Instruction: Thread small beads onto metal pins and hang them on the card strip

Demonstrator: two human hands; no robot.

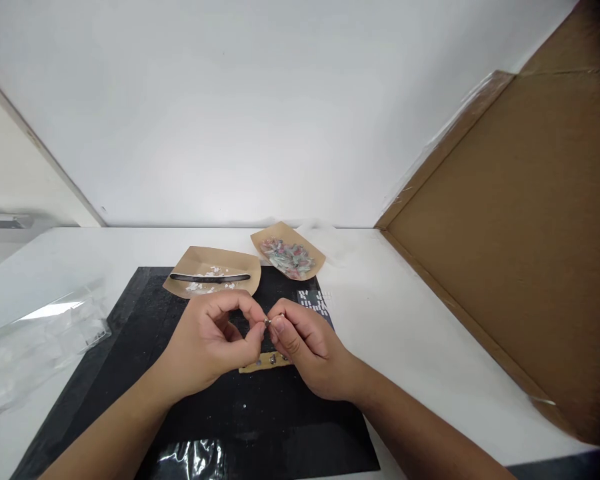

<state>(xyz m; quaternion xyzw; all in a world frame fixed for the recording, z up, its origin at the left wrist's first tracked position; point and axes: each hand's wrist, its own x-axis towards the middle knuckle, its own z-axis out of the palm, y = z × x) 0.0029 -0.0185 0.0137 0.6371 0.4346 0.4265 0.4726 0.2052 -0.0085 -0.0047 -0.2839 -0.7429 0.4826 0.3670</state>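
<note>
My left hand (220, 337) and my right hand (310, 343) meet over the black mat (280, 427), thumbs and forefingers pinched. Between the fingertips is a tiny metallic piece (267, 322), too small to name, and both hands appear to grip it. Below them a tan strip (266, 363) lies on the mat with several small shiny metal pieces (273, 359) on it. My right hand covers the strip's right end. Just behind the right hand is a dark sheet with rows of small white pieces (314, 301).
A cardboard tray (253, 257) holds white bits and black tweezers (210, 278). Behind it, another cardboard tray (283, 228) carries small clear packets (290, 259). Plastic bags (45, 347) lie at left. A large cardboard panel (510, 220) stands at right, and a white wall (240, 120) rises behind.
</note>
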